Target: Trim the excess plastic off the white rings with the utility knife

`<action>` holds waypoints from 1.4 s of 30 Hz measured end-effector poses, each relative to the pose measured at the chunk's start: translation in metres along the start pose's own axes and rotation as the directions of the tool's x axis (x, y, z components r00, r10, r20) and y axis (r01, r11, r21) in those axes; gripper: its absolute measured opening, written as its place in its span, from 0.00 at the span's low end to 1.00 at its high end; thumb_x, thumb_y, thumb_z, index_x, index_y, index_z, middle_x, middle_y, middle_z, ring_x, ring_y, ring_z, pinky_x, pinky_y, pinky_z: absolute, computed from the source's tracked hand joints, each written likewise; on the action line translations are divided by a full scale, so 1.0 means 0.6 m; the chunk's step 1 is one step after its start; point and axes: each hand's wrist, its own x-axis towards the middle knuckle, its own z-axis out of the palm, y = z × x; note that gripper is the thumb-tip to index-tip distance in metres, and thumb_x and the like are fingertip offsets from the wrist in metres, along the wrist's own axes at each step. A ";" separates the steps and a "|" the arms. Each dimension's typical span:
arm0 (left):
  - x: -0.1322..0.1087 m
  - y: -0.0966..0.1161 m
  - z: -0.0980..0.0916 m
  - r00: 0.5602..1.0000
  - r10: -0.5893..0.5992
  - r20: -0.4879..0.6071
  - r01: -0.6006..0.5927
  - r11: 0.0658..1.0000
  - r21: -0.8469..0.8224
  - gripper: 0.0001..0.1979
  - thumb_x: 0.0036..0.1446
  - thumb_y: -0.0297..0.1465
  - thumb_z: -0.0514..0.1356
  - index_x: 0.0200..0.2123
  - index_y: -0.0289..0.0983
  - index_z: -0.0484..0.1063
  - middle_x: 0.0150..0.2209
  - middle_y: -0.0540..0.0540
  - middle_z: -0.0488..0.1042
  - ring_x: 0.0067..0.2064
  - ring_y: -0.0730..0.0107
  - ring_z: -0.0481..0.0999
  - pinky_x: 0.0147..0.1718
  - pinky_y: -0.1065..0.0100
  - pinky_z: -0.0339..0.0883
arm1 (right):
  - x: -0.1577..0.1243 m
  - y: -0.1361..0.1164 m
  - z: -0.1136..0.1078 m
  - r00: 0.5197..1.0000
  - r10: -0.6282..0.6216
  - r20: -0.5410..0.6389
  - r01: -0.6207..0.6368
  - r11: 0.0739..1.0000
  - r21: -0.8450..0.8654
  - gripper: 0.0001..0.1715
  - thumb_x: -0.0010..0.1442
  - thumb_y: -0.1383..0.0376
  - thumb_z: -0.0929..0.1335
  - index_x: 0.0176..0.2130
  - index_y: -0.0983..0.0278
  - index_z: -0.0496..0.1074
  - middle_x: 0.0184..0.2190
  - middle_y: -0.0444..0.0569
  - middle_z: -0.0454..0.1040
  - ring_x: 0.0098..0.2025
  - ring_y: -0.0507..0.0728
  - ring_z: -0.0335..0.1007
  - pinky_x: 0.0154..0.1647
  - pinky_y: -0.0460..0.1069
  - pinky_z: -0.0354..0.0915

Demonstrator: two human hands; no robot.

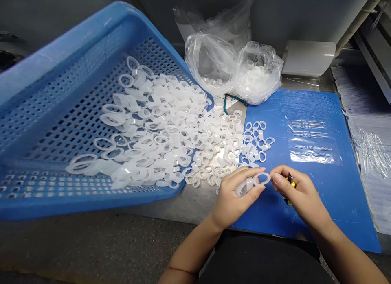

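Note:
My left hand (pixel 233 198) is closed round a few translucent white rings, with one ring (pixel 262 179) pinched upright between thumb and fingers. Close to its right, my right hand (pixel 295 192) is closed on a small yellow and black cutter (pixel 288 190), whose dark tip points up past the thumb. The right fingertips are near the ring; whether they touch it is hard to tell. Beyond the left hand, many loose rings (pixel 226 137) spread over the metal table and onto the blue mat (pixel 330 194).
A tilted blue basket (pixel 76 44) at the left spills a heap of rings. Plastic bags (pixel 259 78) with white pieces stand behind. Clear rods in a thin bag (pixel 314 143) lie on the mat; more rods (pixel 375 154) lie at the far right.

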 end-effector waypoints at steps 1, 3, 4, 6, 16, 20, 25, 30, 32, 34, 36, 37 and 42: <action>0.000 0.000 0.000 1.000 -0.027 0.015 0.028 0.999 -0.024 0.11 0.55 0.27 0.63 0.43 0.37 0.77 0.35 0.45 0.79 0.36 0.69 0.76 0.38 0.69 0.71 | -0.001 -0.001 0.000 1.000 0.001 0.005 -0.001 1.000 -0.013 0.15 0.63 0.57 0.64 0.30 0.64 0.70 0.22 0.41 0.65 0.23 0.49 0.58 0.23 0.44 0.58; 0.000 -0.001 0.002 0.993 -0.111 0.048 0.116 0.987 -0.114 0.11 0.54 0.29 0.65 0.43 0.38 0.78 0.36 0.45 0.78 0.37 0.67 0.76 0.39 0.69 0.69 | -0.003 0.000 0.003 1.000 -0.028 -0.002 0.027 0.998 -0.065 0.13 0.63 0.58 0.65 0.32 0.63 0.70 0.23 0.41 0.66 0.23 0.50 0.59 0.22 0.44 0.58; 0.000 -0.003 0.005 0.982 -0.176 0.065 0.186 0.962 -0.201 0.13 0.53 0.31 0.66 0.43 0.38 0.78 0.36 0.45 0.78 0.36 0.68 0.75 0.36 0.70 0.69 | -0.004 0.002 0.006 0.997 -0.070 -0.024 0.067 0.991 -0.112 0.11 0.63 0.59 0.65 0.32 0.63 0.70 0.22 0.41 0.66 0.22 0.50 0.59 0.22 0.43 0.58; -0.001 -0.010 0.011 0.932 -0.337 0.134 0.360 0.819 -0.447 0.19 0.50 0.38 0.68 0.45 0.38 0.77 0.33 0.46 0.76 0.28 0.74 0.71 0.27 0.73 0.66 | -0.008 0.009 0.013 0.973 -0.220 -0.068 0.194 0.943 -0.270 0.08 0.64 0.62 0.66 0.33 0.63 0.69 0.22 0.41 0.66 0.20 0.49 0.60 0.21 0.44 0.57; 0.017 -0.027 0.010 0.714 -0.614 0.335 0.430 0.008 -0.903 0.12 0.45 0.30 0.69 0.32 0.30 0.75 0.24 0.49 0.71 0.21 0.84 0.64 0.15 0.84 0.56 | 0.024 0.048 -0.018 0.859 -0.501 0.106 0.415 0.559 -0.717 0.10 0.67 0.65 0.61 0.43 0.65 0.70 0.30 0.48 0.74 0.23 0.52 0.68 0.24 0.46 0.58; 0.018 -0.025 0.002 0.657 -0.636 0.404 0.418 -0.138 -0.898 0.12 0.43 0.28 0.70 0.33 0.31 0.75 0.26 0.47 0.72 0.26 0.79 0.72 0.21 0.83 0.66 | 0.070 0.077 -0.024 0.953 -0.222 0.206 0.273 0.337 -0.901 0.11 0.62 0.69 0.65 0.44 0.65 0.72 0.36 0.51 0.77 0.26 0.57 0.72 0.20 0.47 0.48; 0.016 -0.030 0.000 0.665 -0.661 0.347 0.462 0.000 -0.887 0.12 0.40 0.25 0.72 0.28 0.34 0.72 0.30 0.47 0.76 0.30 0.76 0.76 0.29 0.80 0.72 | 0.085 0.091 -0.016 0.955 -0.186 0.230 0.279 0.308 -0.910 0.07 0.60 0.71 0.65 0.38 0.64 0.73 0.32 0.51 0.77 0.24 0.56 0.71 0.20 0.47 0.45; 0.013 -0.028 0.006 0.809 -0.547 0.213 0.453 0.350 -0.820 0.08 0.46 0.26 0.69 0.26 0.34 0.71 0.27 0.51 0.74 0.26 0.78 0.73 0.25 0.77 0.70 | 0.046 0.058 -0.020 0.857 -0.464 0.225 0.470 0.522 -0.712 0.08 0.66 0.67 0.62 0.36 0.64 0.70 0.28 0.47 0.73 0.25 0.52 0.68 0.25 0.45 0.58; 0.011 -0.026 0.010 0.840 -0.511 0.183 0.438 0.438 -0.785 0.07 0.48 0.28 0.69 0.28 0.34 0.73 0.26 0.51 0.73 0.26 0.78 0.72 0.25 0.77 0.69 | 0.028 0.037 -0.019 0.816 -0.540 0.205 0.543 0.597 -0.590 0.07 0.67 0.67 0.62 0.36 0.64 0.68 0.26 0.46 0.72 0.24 0.50 0.66 0.26 0.44 0.59; 0.008 -0.025 0.012 0.859 -0.477 0.185 0.430 0.476 -0.767 0.10 0.47 0.31 0.71 0.32 0.35 0.76 0.26 0.51 0.73 0.26 0.77 0.72 0.25 0.76 0.68 | 0.015 0.020 -0.016 0.809 -0.546 0.217 0.568 0.631 -0.528 0.05 0.67 0.68 0.63 0.37 0.64 0.67 0.27 0.45 0.72 0.24 0.50 0.65 0.26 0.44 0.59; 0.005 -0.026 0.013 0.868 -0.446 0.219 0.436 0.471 -0.767 0.15 0.45 0.33 0.72 0.37 0.36 0.78 0.26 0.50 0.74 0.25 0.77 0.72 0.24 0.76 0.68 | 0.007 0.009 -0.015 0.806 -0.537 0.250 0.581 0.639 -0.504 0.05 0.67 0.69 0.63 0.37 0.63 0.67 0.28 0.45 0.72 0.25 0.50 0.66 0.26 0.44 0.59; 0.004 -0.027 0.013 0.868 -0.431 0.245 0.445 0.460 -0.768 0.17 0.44 0.34 0.73 0.38 0.36 0.78 0.27 0.50 0.75 0.25 0.77 0.72 0.24 0.76 0.67 | 0.005 0.005 -0.014 0.803 -0.532 0.270 0.589 0.634 -0.501 0.05 0.67 0.69 0.63 0.38 0.63 0.67 0.28 0.46 0.72 0.26 0.51 0.67 0.26 0.45 0.58; -0.004 -0.032 0.010 0.887 -0.360 0.289 0.446 0.508 -0.737 0.14 0.44 0.34 0.72 0.36 0.37 0.79 0.35 0.46 0.78 0.28 0.74 0.73 0.23 0.76 0.67 | -0.003 0.000 -0.016 0.796 -0.513 0.322 0.601 0.603 -0.524 0.05 0.67 0.68 0.62 0.39 0.62 0.68 0.29 0.45 0.72 0.27 0.52 0.69 0.25 0.46 0.56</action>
